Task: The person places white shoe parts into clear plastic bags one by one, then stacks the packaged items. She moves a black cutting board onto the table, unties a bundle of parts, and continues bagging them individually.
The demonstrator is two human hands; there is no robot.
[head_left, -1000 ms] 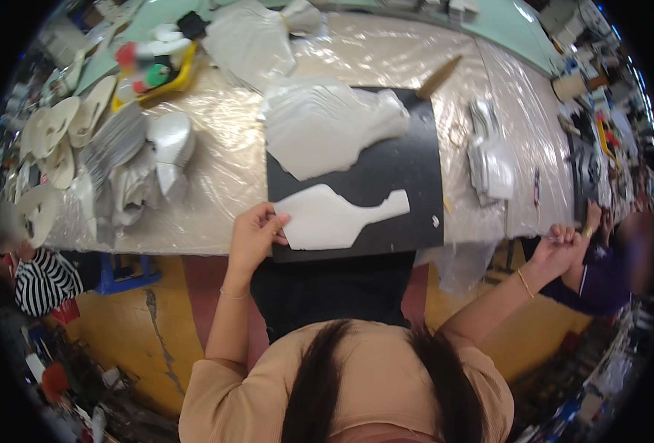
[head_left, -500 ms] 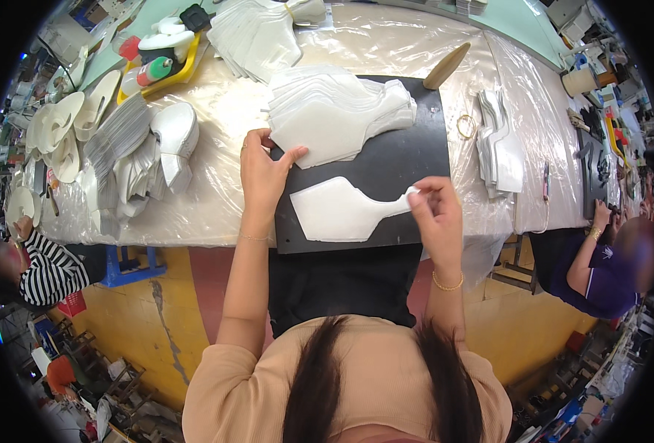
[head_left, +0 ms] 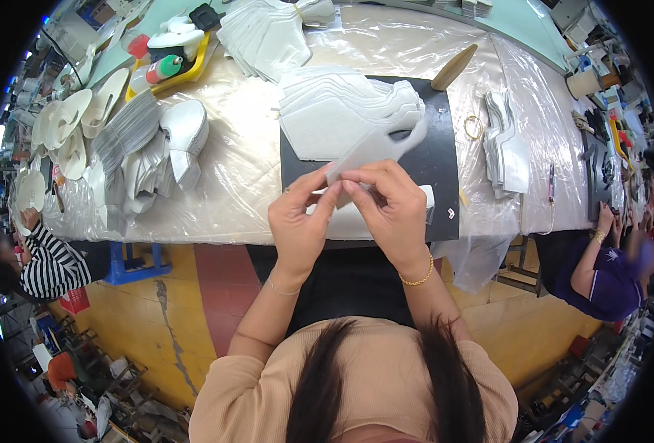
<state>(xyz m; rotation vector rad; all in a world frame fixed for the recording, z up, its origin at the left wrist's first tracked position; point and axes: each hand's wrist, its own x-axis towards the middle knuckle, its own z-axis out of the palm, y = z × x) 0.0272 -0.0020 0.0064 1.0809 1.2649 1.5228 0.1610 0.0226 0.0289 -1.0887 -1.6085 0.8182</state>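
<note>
Directly in front of me, my left hand (head_left: pixel 299 218) and my right hand (head_left: pixel 391 210) meet with thumbs and fingertips closed on the edge of a white flat cut piece (head_left: pixel 364 153). The piece is lifted and tilted over a black board (head_left: pixel 443 166), its far end reaching toward a stack of similar white cut pieces (head_left: pixel 323 111). That stack lies on the far part of the board. Part of another white piece shows beside my right hand, mostly hidden by it.
A pointed wooden tool (head_left: pixel 454 66) stands at the board's far right corner. Rightward lie a tape roll (head_left: pixel 473 127) and a bundle of white pieces (head_left: pixel 505 151). Leftward are more white stacks (head_left: pixel 184 136) and a yellow tray (head_left: pixel 192 75) with bottles. Co-workers sit at both sides.
My left hand has left the stack's edge and come to the middle. My right hand has moved left to meet it, and a white piece is now raised between them.
</note>
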